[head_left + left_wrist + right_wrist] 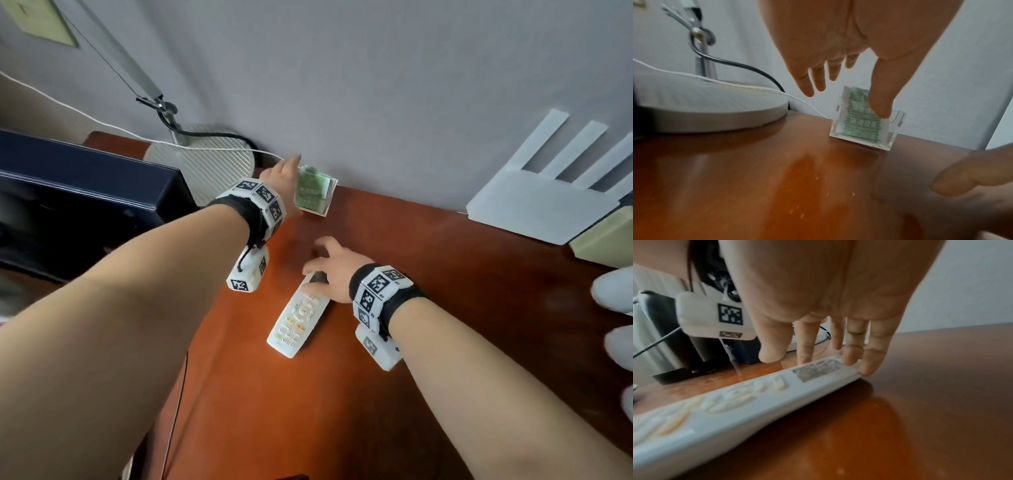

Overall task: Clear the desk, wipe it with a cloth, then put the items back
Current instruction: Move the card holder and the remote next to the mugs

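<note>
A clear acrylic holder (313, 190) with green cards stands against the wall at the back of the reddish wooden desk (445, 291). My left hand (281, 174) reaches over it with its fingers straight. In the left wrist view the thumb (879, 104) lies across the front of the holder (859, 128), and the fingers hang beside its upper left. A white remote (298, 317) lies at mid-desk. My right hand (330, 270) is spread over its far end, and the straight fingertips (865, 368) touch the tip of the remote (756, 394).
A lamp's round ribbed base (202, 161) with a black cord and a thin white cable sits left of the holder. A dark box (85, 185) stands at the far left. A white router (541, 205) and a beige box (606, 243) stand at the back right.
</note>
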